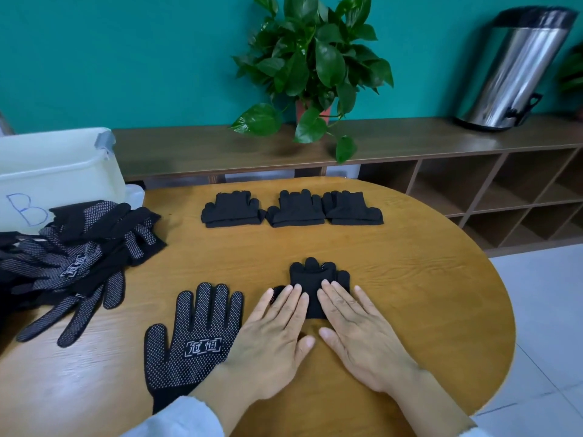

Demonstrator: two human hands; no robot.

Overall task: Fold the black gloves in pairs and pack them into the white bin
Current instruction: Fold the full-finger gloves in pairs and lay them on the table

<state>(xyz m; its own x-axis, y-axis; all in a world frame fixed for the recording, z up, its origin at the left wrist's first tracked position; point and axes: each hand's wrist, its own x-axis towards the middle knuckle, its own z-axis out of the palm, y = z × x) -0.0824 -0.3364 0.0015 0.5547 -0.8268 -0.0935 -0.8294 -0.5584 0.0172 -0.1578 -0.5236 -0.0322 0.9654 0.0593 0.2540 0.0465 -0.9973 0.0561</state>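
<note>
Three folded pairs (293, 209) already lie in a row across the upper middle of the desk (410, 294), side by side and just touching. A fourth bundle (310, 279) sits at the centre of the frame, and both hands are flat on it: the left hand (271, 329) and the right hand (359, 329) have straight, slightly spread fingers pressing its lower edge down, gripping nothing. This looks like the smoothing of a fold just made. Just left of the left hand a single dotted glove (192, 335) lies flat, palm side up, unfolded. At the left of the frame a loose pile of gloves (82, 247) waits untouched. The white bin (53, 171), in the upper left corner behind that pile, shows no gloves inside as far as can be seen, so packing seems not yet begun; most of the folding and all of the packing are left
</note>
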